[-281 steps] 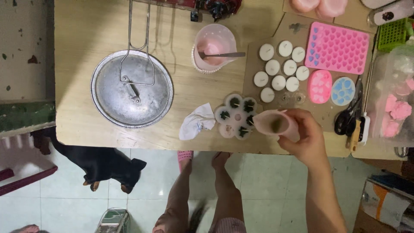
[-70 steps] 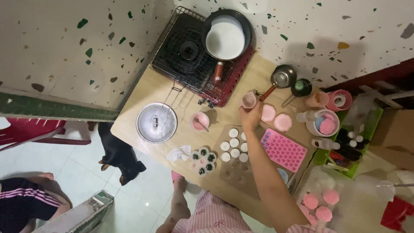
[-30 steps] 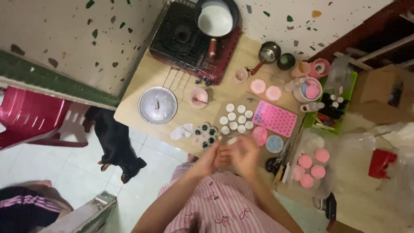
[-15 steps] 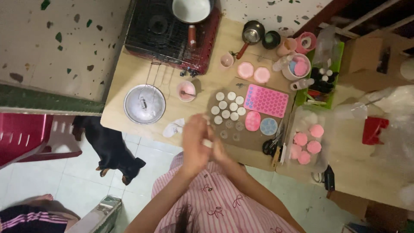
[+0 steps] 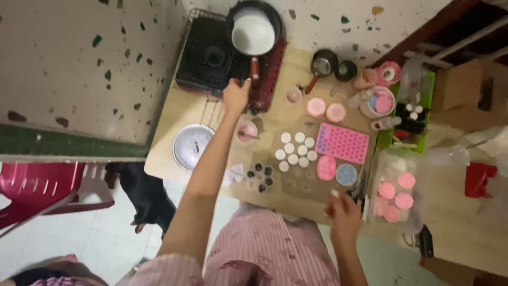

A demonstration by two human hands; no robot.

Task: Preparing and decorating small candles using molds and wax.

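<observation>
now left hand [image 5: 236,95] at the red stove's [image 5: 233,53] front edge

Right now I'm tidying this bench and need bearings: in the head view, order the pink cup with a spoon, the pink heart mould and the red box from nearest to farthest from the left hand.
From the left hand, by the stove's front edge:
1. Pink cup with a spoon, just below the hand.
2. Pink heart mould, mid-table, to the right.
3. Red box, far right edge.
</observation>
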